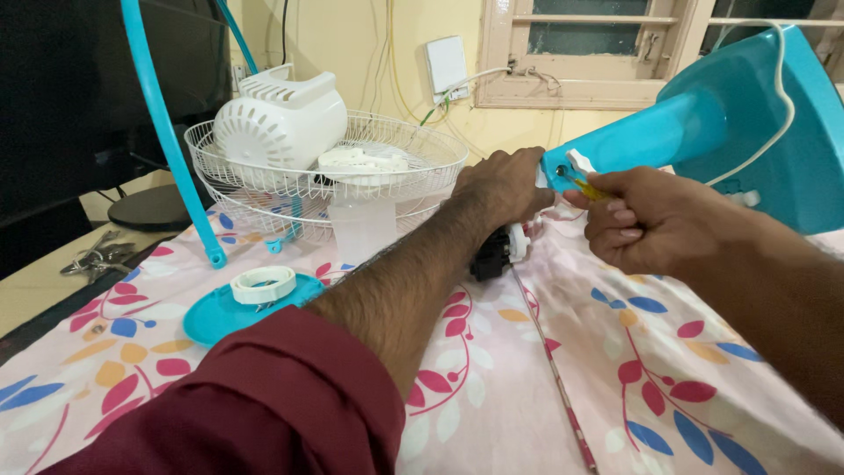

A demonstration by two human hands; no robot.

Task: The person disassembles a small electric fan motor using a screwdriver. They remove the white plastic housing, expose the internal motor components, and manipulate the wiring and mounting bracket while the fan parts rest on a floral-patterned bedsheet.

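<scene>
Disassembly is well advanced: guard (352, 167) and motor cover (281, 123) lie removed; stand neck (633, 141) is clasped by left hand (501, 185), seemingly a screwdriver (585, 186) pinched by right hand (655, 220).

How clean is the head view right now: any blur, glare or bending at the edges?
Head view: even indoor light, no hard glare; the left hand, right hand and turquoise fan stand are sharp; the maroon sleeve nearest the lens is soft; wide-angle bending curves the turquoise ring at left; dark monitor underexposed.
</scene>
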